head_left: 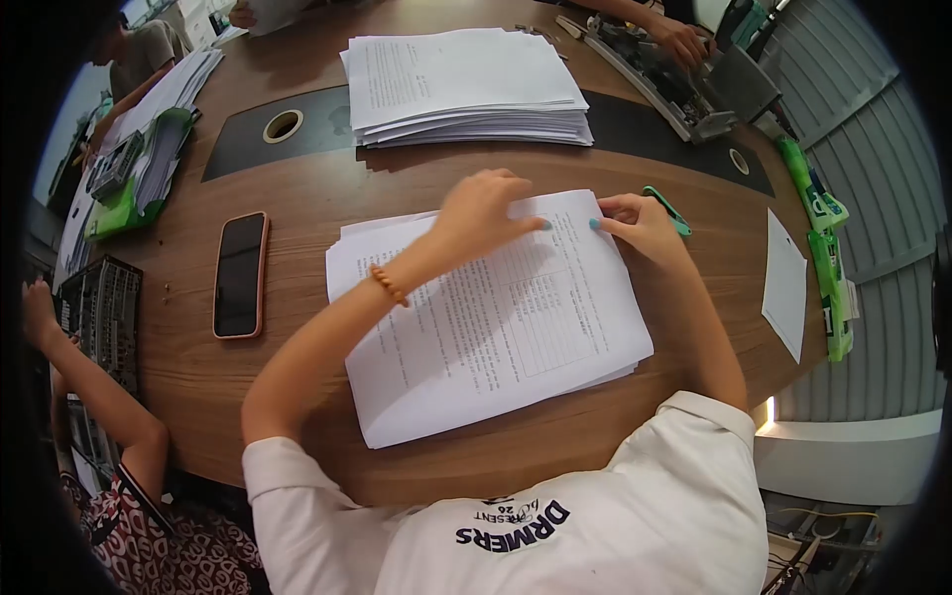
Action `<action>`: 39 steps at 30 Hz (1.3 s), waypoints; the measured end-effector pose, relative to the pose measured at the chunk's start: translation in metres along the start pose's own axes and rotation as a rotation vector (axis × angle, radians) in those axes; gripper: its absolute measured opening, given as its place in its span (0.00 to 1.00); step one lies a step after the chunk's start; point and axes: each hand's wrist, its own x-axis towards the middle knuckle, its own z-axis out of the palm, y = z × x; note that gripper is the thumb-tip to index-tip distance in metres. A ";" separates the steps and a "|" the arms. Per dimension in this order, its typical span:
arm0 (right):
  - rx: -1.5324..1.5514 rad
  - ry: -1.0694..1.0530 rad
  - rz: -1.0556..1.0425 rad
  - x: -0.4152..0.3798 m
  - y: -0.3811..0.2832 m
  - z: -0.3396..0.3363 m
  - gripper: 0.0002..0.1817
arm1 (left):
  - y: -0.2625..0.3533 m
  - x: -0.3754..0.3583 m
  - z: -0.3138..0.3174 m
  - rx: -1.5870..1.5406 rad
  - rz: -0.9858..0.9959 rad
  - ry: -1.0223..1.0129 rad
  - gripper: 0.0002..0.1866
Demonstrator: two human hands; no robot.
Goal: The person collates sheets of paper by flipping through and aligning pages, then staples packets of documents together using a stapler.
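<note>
The printed sheets point(555, 317) lie by the table's point(198, 382) near edge, long axis left to right, right end angled toward the far edge. The left hand's point(486, 213) thumb stands apart from its fingers; whether the right hand point(643, 226) pinches the corner, I can't tell. Best tap those uneven edges flush.

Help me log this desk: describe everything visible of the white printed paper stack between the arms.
The thin stack of white printed paper sheets lies flat, askew, on the brown wood-look table, edges uneven. Its top sheet bears dark text and a ruled grid. The left hand is over its far part, contact unclear; the right hand touches its far right corner.
</note>
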 end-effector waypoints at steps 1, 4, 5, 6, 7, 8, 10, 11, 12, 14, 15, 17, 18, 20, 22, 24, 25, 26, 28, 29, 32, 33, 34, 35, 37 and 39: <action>-0.099 0.096 -0.089 -0.006 -0.007 0.005 0.18 | 0.002 0.004 0.009 0.045 0.073 0.029 0.22; -0.276 0.268 -0.212 -0.017 -0.020 0.012 0.16 | 0.006 -0.004 0.026 0.049 0.055 0.069 0.23; -0.301 0.324 -0.246 -0.021 -0.027 0.015 0.14 | 0.006 -0.004 0.027 0.047 0.054 0.064 0.23; -0.298 0.322 -0.239 -0.022 -0.034 0.017 0.14 | 0.005 -0.006 0.025 0.047 0.068 0.088 0.24; -0.349 0.326 -0.221 -0.021 -0.038 0.018 0.12 | 0.005 -0.007 0.025 0.048 0.082 0.111 0.24; -0.400 0.329 -0.204 -0.021 -0.039 0.018 0.09 | 0.006 -0.008 0.025 0.047 0.079 0.105 0.24; -0.287 0.341 -0.187 -0.015 -0.030 0.017 0.08 | 0.007 -0.007 0.024 0.025 0.090 0.157 0.24; -0.177 0.356 -0.177 -0.012 -0.027 0.015 0.09 | 0.007 -0.005 0.023 0.027 0.090 0.154 0.24; -0.174 0.357 -0.174 -0.009 -0.025 0.014 0.09 | 0.006 -0.004 0.022 -0.061 0.072 0.157 0.21; 0.162 0.241 -0.094 -0.007 -0.022 0.011 0.09 | 0.005 -0.002 0.021 -0.152 0.050 0.153 0.18; 0.165 0.243 -0.088 -0.007 -0.021 0.008 0.09 | 0.006 -0.001 0.019 -0.184 0.088 0.176 0.15; 0.361 0.125 0.087 -0.008 -0.022 0.003 0.10 | 0.007 0.001 0.017 -0.217 0.127 0.194 0.13; 0.365 0.126 0.088 -0.007 -0.022 0.003 0.10 | 0.007 0.003 0.016 -0.207 0.133 0.167 0.12; 0.323 0.107 0.056 -0.007 -0.021 0.004 0.09 | 0.005 0.005 0.013 -0.194 0.137 0.138 0.11; 0.269 0.123 0.046 -0.007 -0.022 0.007 0.09 | 0.009 0.004 0.000 -0.385 0.141 0.110 0.08; 0.213 0.139 0.027 -0.004 -0.022 0.008 0.09 | 0.009 -0.011 -0.036 -0.056 0.456 0.329 0.07; 0.176 0.145 -0.007 -0.002 -0.019 0.010 0.09 | 0.013 -0.027 -0.059 -0.099 0.463 0.282 0.07; 0.145 0.153 -0.038 -0.001 -0.016 0.012 0.09 | 0.017 -0.049 -0.083 -0.183 0.395 0.195 0.07; 0.148 0.159 -0.084 0.005 -0.006 0.013 0.09 | 0.024 -0.104 -0.132 -0.237 0.265 0.087 0.07; 0.138 0.161 -0.132 0.007 -0.002 0.014 0.09 | 0.027 -0.131 -0.153 -0.221 0.195 0.070 0.06; 0.062 0.164 -0.167 0.007 -0.005 0.013 0.08 | 0.037 -0.201 -0.202 -0.103 -0.023 0.120 0.06; 0.073 0.153 -0.176 0.008 -0.003 0.014 0.08 | 0.043 -0.217 -0.213 -0.054 -0.093 0.164 0.06; 0.092 0.122 -0.210 0.008 -0.001 0.013 0.09 | 0.049 -0.231 -0.223 -0.008 -0.145 0.218 0.06; 0.110 0.091 -0.246 0.009 -0.002 0.014 0.09 | 0.057 -0.236 -0.230 0.039 -0.188 0.278 0.06; 0.104 0.054 -0.217 0.009 -0.004 0.012 0.10 | 0.070 -0.242 -0.242 0.116 -0.214 0.409 0.06; 0.092 0.031 -0.177 0.007 -0.008 0.012 0.10 | 0.085 -0.224 -0.248 0.151 -0.189 0.511 0.05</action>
